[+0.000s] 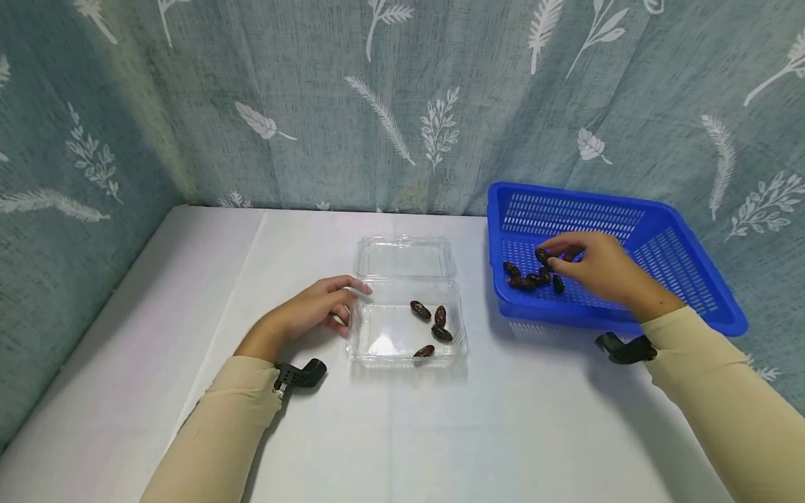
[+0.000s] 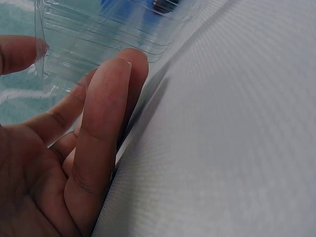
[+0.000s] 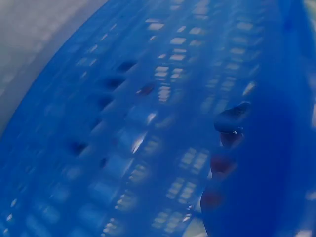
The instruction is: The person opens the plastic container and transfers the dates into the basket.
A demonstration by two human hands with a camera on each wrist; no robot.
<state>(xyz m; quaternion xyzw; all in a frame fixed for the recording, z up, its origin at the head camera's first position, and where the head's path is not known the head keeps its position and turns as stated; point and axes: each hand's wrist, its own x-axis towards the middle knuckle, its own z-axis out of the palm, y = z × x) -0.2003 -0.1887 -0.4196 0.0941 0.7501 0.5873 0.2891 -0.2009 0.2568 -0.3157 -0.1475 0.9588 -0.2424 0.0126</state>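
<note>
The left hand [image 1: 321,307] rests, fingers apart, at the edge of the clear box [image 1: 385,325]; it probably bends easily. Farther off, at the blue basket [image 1: 547,316], the right hand [image 1: 588,264] pinches a date [image 1: 541,256], likely light, soft and sticky: hold its middle gently.

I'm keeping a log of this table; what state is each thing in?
Clear box, open, upright
Lid, folded back
Four dates in the box, lying loose
Blue basket, upright, open-topped
Dates in the basket, lying loose
Right hand, pinching at least one date over the basket
Left hand, touching the box's left side
White cloth, spread out, lightly creased
Curtain, hanging
</note>
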